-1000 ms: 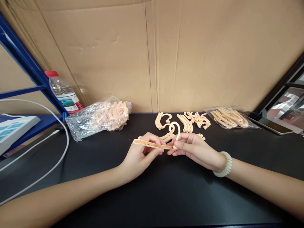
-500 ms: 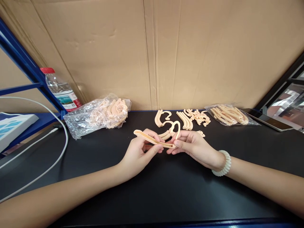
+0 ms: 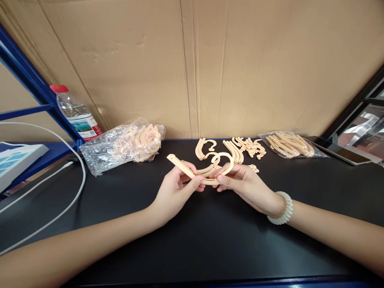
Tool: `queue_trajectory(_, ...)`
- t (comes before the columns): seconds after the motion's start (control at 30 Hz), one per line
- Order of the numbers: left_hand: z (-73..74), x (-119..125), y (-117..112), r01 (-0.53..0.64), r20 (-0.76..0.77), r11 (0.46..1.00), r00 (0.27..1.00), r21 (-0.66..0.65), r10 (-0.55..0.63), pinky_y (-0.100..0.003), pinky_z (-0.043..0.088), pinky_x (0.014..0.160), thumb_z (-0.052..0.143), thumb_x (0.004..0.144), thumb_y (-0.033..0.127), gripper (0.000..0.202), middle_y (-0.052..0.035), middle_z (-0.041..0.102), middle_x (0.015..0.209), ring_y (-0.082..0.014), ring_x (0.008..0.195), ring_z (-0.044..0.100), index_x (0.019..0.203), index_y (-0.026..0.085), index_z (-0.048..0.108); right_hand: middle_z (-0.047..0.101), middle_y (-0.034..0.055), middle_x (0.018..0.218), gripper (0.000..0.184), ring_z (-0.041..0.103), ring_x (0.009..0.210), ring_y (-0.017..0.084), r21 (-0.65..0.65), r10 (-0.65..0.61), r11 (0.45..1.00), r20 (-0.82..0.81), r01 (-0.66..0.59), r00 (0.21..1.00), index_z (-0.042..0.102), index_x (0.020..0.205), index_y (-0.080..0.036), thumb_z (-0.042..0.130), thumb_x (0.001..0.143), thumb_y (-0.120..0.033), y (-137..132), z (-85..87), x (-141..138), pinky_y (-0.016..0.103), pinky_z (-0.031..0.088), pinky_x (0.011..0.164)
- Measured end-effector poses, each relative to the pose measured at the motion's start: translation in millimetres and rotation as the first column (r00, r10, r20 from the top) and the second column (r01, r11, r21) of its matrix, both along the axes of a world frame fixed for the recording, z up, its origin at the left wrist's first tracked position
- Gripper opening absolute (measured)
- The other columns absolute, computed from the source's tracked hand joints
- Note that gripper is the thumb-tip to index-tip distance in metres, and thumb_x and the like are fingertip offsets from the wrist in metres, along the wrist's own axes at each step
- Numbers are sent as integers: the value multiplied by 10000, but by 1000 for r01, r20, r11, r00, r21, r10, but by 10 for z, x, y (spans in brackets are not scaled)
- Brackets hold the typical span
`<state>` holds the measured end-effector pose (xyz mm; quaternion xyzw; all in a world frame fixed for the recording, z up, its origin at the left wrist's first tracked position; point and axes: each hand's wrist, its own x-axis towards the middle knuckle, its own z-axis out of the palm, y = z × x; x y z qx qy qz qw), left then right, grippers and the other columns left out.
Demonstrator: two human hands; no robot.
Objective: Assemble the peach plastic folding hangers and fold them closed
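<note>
Lying behind held hook (image 3: pixel 233 162): loose pieces (image 3: pixel 249 148)

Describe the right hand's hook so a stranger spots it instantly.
Above the black tabletop, find the right hand with a pale bracelet. It holds the beige hook, whose round bend sets it apart from the straighter piece in the left hand.

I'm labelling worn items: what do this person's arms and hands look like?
The left hand shows no glove or jewellery; the right hand is gloveless, with a chunky, ridged, pale bracelet at its wrist. No sleeve shows on either forearm.
</note>
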<state>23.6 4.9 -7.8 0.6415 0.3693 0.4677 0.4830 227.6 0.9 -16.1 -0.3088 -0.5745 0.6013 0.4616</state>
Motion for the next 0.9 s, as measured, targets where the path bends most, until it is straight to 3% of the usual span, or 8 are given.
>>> queue_trajectory(0.2,1,3,13,-16,46,997,999,-77,19,-288,620,674,706,815,323,219,20,664,779,-137,678,689,918,194,562,557,-8,697,225,483,601,114,67,-119,991,61,115,991,710,807,-197,678,863,-412,7,12,4,270,436,572)
queue_trajectory(0.37,16,15,-16,133,44,973,991,-190,-127,-306,619,688,759,769,274,242,-41,723,907,-200,824,726,942,182,618,587,-15,685,180,532,585,109,65,-47,997,28,45,999,701,871,-198,689,866,-377,-10,4,-17,269,476,579)
queue_trajectory(0.47,17,27,-18,195,39,959,981,-208,-191,-325,617,714,782,749,253,185,-61,748,895,-191,750,729,869,161,674,655,5,751,175,591,622,119,57,-5,998,12,5,1000,697,932,-205,709,853,-361,-29,7,-33,275,519,609)
queue_trajectory(0.6,20,22,5,185,90,949,982,-256,-167,-323,621,735,805,730,266,164,-77,751,990,-180,718,728,839,160,743,679,28,781,218,629,640,143,151,-129,981,33,123,991,693,954,-205,666,881,-408,53,74,46,302,554,627)
queue_trajectory(0.67,34,11,15,160,102,942,986,-295,-136,-328,622,747,811,726,281,184,-88,742,1045,-193,740,734,858,161,764,669,24,737,224,621,617,148,323,-306,908,78,267,949,701,932,-205,651,888,-418,168,151,171,310,553,618)
queue_trajectory(0.73,54,1,23,149,97,933,988,-326,-124,-321,616,765,810,732,288,187,-93,745,1042,-196,755,734,857,154,774,674,24,717,209,628,645,173,541,-478,773,151,332,865,705,926,-209,661,876,-407,316,242,347,334,550,636)
queue_trajectory(0.8,72,-5,32,142,111,920,988,-365,-108,-294,604,788,815,729,287,194,-79,763,936,-191,772,732,862,150,776,706,50,795,177,642,745,211,763,-603,615,292,199,742,712,894,-214,652,880,-380,465,318,534,373,541,701)
queue_trajectory(0.9,86,-3,47,125,157,894,986,-430,-62,-245,588,804,833,709,272,209,-46,761,820,-167,780,726,868,151,773,715,84,872,166,619,864,258,835,-636,530,506,-147,582,719,899,-207,600,912,-322,639,342,730,428,518,785)
